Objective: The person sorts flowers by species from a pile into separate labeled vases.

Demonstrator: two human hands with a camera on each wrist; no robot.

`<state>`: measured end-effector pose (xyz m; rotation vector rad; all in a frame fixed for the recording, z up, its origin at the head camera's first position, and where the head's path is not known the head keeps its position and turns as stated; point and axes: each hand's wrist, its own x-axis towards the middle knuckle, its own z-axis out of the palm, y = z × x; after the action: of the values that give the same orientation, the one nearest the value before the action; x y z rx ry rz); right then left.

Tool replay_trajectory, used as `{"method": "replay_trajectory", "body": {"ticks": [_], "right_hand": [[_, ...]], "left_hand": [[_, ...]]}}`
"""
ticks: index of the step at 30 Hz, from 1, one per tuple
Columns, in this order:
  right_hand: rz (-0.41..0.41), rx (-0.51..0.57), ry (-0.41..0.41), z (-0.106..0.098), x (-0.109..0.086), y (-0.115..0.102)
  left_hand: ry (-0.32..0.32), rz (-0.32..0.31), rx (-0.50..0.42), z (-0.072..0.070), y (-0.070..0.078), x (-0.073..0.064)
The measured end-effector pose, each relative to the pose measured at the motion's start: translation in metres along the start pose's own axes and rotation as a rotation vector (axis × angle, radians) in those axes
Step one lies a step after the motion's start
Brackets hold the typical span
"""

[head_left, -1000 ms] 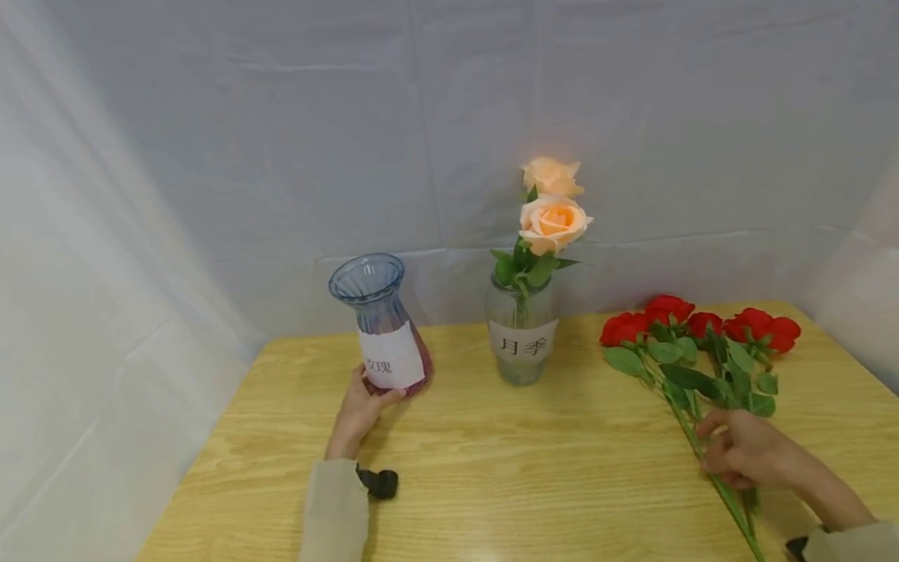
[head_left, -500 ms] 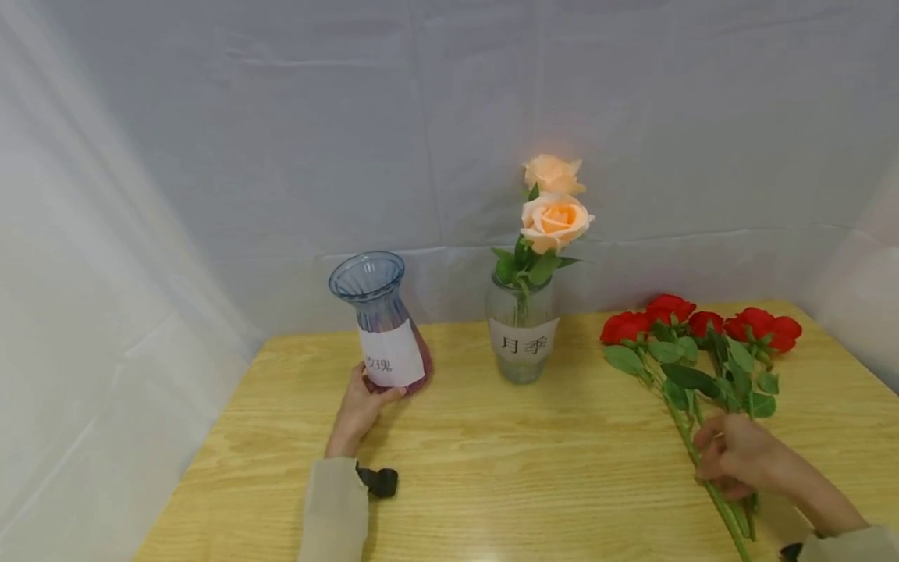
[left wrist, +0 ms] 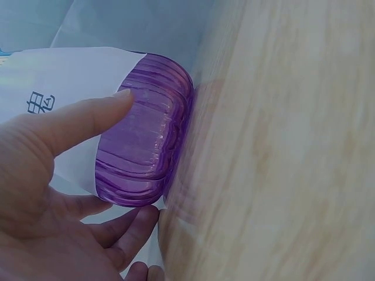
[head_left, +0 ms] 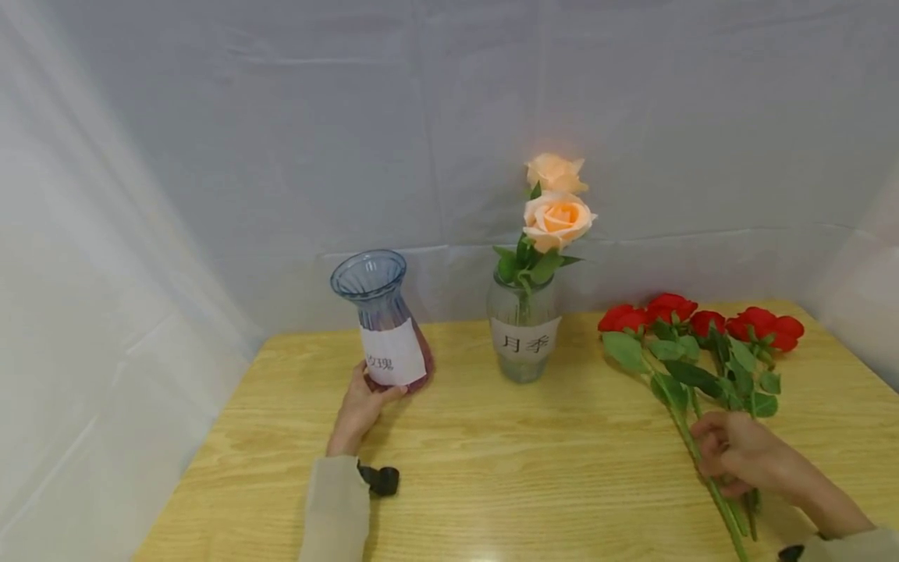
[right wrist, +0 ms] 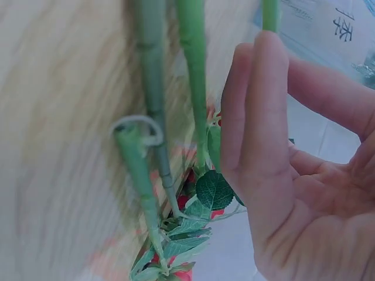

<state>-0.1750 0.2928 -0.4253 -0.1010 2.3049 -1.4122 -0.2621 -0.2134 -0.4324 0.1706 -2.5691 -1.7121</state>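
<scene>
And the left hand [head_left: 358, 410] grips the blue vase [head_left: 379, 312] low on the table [head_left: 534, 453], seemingly to steady it, while the right hand [head_left: 747, 453] pinches a stem [head_left: 723, 511], the roses [head_left: 670, 307] lying heads away, stalks handily nearest.

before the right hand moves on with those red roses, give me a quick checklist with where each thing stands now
1. Left hand has a grip on the blue-purple vase: ok, thumb and fingers are low around it.
2. That vase's mouth free of flowers: ok, none in it.
3. Right hand firmly pinching a rose stem: cannot tell, its fingers hide the contact.
4. Red roses lying apart: not ok, their leaves overlap.
5. Peach roses standing in the clear vase: ok.
</scene>
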Motion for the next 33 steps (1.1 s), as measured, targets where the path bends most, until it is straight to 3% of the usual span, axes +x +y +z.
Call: {"method": "replay_trajectory", "body": {"ticks": [15, 33], "right_hand": [[0.033, 0.060, 0.012, -0.0050, 0.0044, -0.0073], [-0.152, 0.179, 0.105, -0.0026, 0.0057, -0.0051]], "left_hand": [[0.005, 0.006, -0.008, 0.0012, 0.0016, -0.0010], [-0.005, -0.014, -0.014, -0.0006, 0.0020, -0.0005]]}}
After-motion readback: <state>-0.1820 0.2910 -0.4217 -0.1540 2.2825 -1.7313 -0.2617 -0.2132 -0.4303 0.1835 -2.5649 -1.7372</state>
